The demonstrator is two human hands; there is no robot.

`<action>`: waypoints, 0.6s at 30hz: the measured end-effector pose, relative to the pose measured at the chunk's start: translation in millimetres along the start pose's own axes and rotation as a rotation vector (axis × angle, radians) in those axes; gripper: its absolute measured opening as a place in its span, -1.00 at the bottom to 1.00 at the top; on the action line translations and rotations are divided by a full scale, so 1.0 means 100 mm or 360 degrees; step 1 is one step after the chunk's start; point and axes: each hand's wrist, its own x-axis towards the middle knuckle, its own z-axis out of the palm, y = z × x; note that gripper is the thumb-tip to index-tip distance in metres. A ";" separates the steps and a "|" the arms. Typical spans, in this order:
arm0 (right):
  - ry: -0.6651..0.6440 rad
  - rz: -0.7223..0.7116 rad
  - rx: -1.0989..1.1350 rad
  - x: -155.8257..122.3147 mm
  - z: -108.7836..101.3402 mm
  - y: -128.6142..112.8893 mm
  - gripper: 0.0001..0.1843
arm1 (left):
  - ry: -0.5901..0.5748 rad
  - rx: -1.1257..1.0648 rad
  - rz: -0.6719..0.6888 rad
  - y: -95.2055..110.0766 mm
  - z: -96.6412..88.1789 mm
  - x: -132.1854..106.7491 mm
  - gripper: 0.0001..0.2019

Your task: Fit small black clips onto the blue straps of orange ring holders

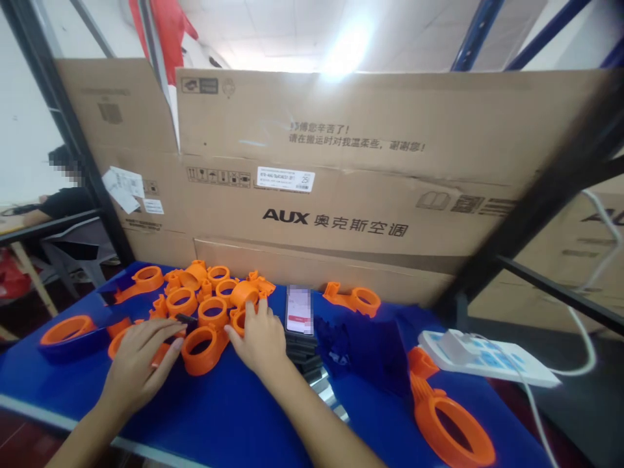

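On the blue table surface, a cluster of orange plastic ring parts [199, 351] lies between and beyond my hands. My left hand [143, 357] reaches over the cluster's left side, palm down, fingers stretched and thumb apart. Orange plastic shows beneath it, and a small dark piece is near its fingertips. At the cluster's right side, my right hand [263, 338] has its thumb and index finger around an orange ring part [238, 321], partly hidden by the fingers. Another ring part [245, 294] stands just beyond these fingertips.
Right of my right hand, a phone [298, 312] rests on dark stacked items beside dark blue cloth [370, 348]. A white power strip [492, 361] with cables and a large orange ring part [453, 429] lie farther right. A cardboard panel [341, 195] stands behind.
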 end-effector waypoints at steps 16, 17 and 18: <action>0.0389 -0.0263 0.0247 -0.18 -0.20 0.46 -0.58 | -0.0401 0.0327 -0.0455 -0.58 -0.33 -0.32 -0.32; 0.0407 -0.0275 0.0279 -0.20 -0.22 0.47 -0.61 | -0.0422 0.0302 -0.0446 -0.57 -0.31 -0.33 -0.35; 0.0417 -0.0283 0.0306 -0.21 -0.24 0.48 -0.63 | -0.0426 0.0286 -0.0439 -0.55 -0.30 -0.34 -0.37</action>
